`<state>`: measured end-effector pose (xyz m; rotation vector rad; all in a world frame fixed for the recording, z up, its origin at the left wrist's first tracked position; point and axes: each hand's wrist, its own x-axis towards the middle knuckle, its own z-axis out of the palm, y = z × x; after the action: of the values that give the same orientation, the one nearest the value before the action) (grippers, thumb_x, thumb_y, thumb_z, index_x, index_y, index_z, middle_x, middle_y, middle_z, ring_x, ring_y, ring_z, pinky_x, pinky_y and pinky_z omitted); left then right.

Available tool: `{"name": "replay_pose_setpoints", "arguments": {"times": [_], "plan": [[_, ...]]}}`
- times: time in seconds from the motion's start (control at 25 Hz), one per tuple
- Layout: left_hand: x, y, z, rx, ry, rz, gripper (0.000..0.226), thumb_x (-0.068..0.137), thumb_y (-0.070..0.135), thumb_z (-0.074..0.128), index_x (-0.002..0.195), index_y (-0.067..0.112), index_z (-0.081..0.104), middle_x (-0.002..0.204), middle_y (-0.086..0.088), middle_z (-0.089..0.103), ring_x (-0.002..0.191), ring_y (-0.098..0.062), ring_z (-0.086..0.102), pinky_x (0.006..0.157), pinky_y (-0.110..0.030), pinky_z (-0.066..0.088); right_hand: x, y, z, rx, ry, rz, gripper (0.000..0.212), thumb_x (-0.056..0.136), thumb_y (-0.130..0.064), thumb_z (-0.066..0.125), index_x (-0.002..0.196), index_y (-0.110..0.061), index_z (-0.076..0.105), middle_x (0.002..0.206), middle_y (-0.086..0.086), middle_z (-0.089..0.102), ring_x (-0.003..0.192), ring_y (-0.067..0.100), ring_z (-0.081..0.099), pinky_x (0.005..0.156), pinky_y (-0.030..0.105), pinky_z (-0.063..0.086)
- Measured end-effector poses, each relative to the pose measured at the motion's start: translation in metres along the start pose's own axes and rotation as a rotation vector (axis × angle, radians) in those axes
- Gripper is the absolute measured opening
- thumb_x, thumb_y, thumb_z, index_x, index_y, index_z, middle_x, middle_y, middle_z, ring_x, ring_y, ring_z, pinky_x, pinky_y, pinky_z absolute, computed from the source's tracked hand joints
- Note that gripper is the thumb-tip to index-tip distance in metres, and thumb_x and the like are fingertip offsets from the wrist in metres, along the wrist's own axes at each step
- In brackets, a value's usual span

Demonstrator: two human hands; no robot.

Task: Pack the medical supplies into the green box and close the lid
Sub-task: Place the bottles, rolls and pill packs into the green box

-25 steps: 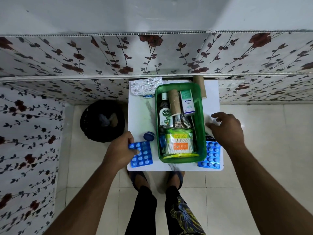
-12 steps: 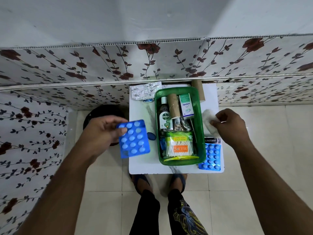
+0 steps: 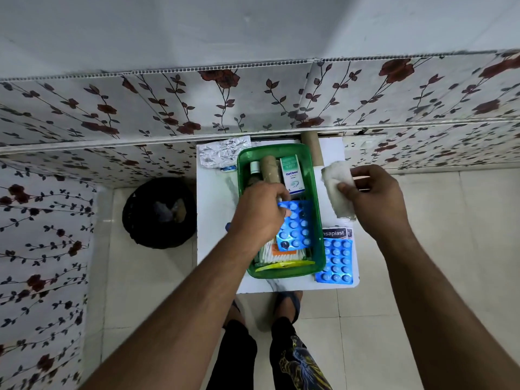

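The green box [image 3: 318, 220] stands open on a small white table [image 3: 213, 220]. Inside it are a brown roll [image 3: 269, 168], an Optibex carton [image 3: 292, 174] and a cotton bud pack [image 3: 278, 256]. My left hand [image 3: 257, 213] is over the box, gripping a blue blister pack [image 3: 295, 225] by its left edge, low above the contents. My right hand [image 3: 374, 198] holds a white gauze roll [image 3: 336, 192] in the air just right of the box. A second blue blister pack [image 3: 336, 261] and a Hansaplast packet [image 3: 334, 233] lie on the table to the right.
A silver blister strip [image 3: 222, 152] lies at the table's back left, and another brown roll [image 3: 311, 146] stands behind the box. A black waste bin [image 3: 159, 212] sits on the floor to the left. Floral wall panels run behind. My feet show under the table's front edge.
My left hand lifted the blue blister pack off the table's left side and carried it right, over the box. My right hand picked up the gauze roll and raised it.
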<state>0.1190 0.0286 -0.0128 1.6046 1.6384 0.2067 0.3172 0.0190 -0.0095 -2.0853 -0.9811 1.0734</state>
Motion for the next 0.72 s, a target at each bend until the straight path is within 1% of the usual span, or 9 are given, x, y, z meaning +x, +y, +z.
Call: {"name": "replay_pose_setpoints", "arguments": {"times": [0.16,0.24,0.28,0.36,0.44,0.52,0.6,0.64,0.72], "plan": [[-0.009,0.001,0.008,0.14,0.057,0.075,0.024,0.083,0.014,0.068,0.107,0.018,0.067,0.104,-0.007,0.065,0.089,-0.024,0.065,0.074,-0.033,0.051,-0.009,-0.01,0.004,0.019,-0.031,0.001,0.02,0.085,-0.016,0.072,0.101,-0.023,0.063,0.09,0.002,0.071,0.079,0.02,0.068,0.075,0.043,0.059],[-0.014,0.002,-0.007,0.129,0.165,0.129,0.019,0.088,0.014,0.062,0.106,0.018,0.068,0.102,-0.005,0.07,0.084,-0.022,0.066,0.073,-0.031,0.052,-0.017,-0.018,0.008,0.035,-0.048,0.002,0.02,0.085,-0.014,0.072,0.103,-0.021,0.064,0.09,0.0,0.071,0.081,0.019,0.069,0.075,0.042,0.06],[-0.017,-0.002,-0.019,0.074,0.255,0.114,0.017,0.09,0.013,0.059,0.103,0.018,0.07,0.098,-0.002,0.071,0.081,-0.019,0.066,0.073,-0.028,0.05,-0.023,-0.022,0.011,0.049,-0.064,-0.001,0.022,0.085,-0.013,0.072,0.104,-0.021,0.064,0.09,-0.001,0.071,0.081,0.018,0.07,0.074,0.041,0.06],[-0.02,-0.02,-0.044,-0.109,0.429,-0.006,0.017,0.09,0.011,0.058,0.096,0.02,0.071,0.09,0.004,0.072,0.079,-0.011,0.065,0.075,-0.024,0.049,-0.033,-0.031,0.026,0.053,-0.106,-0.022,0.024,0.085,-0.014,0.071,0.106,-0.022,0.065,0.088,-0.005,0.071,0.079,0.014,0.07,0.071,0.037,0.06],[-0.022,-0.046,-0.059,-0.249,0.51,-0.16,0.018,0.089,0.009,0.057,0.092,0.022,0.069,0.086,0.006,0.07,0.08,-0.01,0.065,0.075,-0.023,0.051,-0.039,-0.043,0.05,-0.014,-0.141,-0.06,0.025,0.086,-0.016,0.07,0.109,-0.023,0.064,0.085,-0.01,0.069,0.077,0.012,0.069,0.07,0.032,0.058],[-0.023,-0.071,-0.062,-0.279,0.497,-0.247,0.019,0.089,0.008,0.057,0.09,0.023,0.068,0.084,0.007,0.068,0.081,-0.011,0.066,0.072,-0.02,0.05,-0.035,-0.053,0.08,-0.105,-0.15,-0.115,0.028,0.086,-0.018,0.068,0.114,-0.021,0.064,0.09,-0.008,0.068,0.083,0.016,0.068,0.075,0.03,0.055],[-0.024,-0.087,-0.058,-0.278,0.453,-0.264,0.02,0.088,0.006,0.058,0.088,0.024,0.068,0.083,0.009,0.068,0.082,-0.009,0.066,0.069,-0.014,0.048,-0.026,-0.058,0.107,-0.258,-0.156,-0.188,0.032,0.086,-0.021,0.067,0.117,-0.018,0.064,0.103,0.002,0.069,0.093,0.024,0.067,0.079,0.03,0.051],[-0.026,-0.094,-0.055,-0.285,0.436,-0.264,0.021,0.088,0.006,0.058,0.088,0.024,0.068,0.083,0.01,0.068,0.081,-0.008,0.065,0.067,-0.013,0.048,-0.021,-0.058,0.117,-0.364,-0.157,-0.236,0.031,0.085,-0.023,0.067,0.115,-0.016,0.063,0.106,0.008,0.068,0.096,0.028,0.066,0.076,0.029,0.049],[-0.028,-0.103,-0.05,-0.297,0.419,-0.257,0.021,0.088,0.005,0.058,0.088,0.023,0.069,0.084,0.007,0.069,0.081,-0.01,0.066,0.066,-0.018,0.049,-0.02,-0.056,0.127,-0.551,-0.148,-0.313,0.03,0.086,-0.022,0.067,0.114,-0.012,0.06,0.106,0.012,0.068,0.097,0.032,0.065,0.068,0.028,0.04]]}}
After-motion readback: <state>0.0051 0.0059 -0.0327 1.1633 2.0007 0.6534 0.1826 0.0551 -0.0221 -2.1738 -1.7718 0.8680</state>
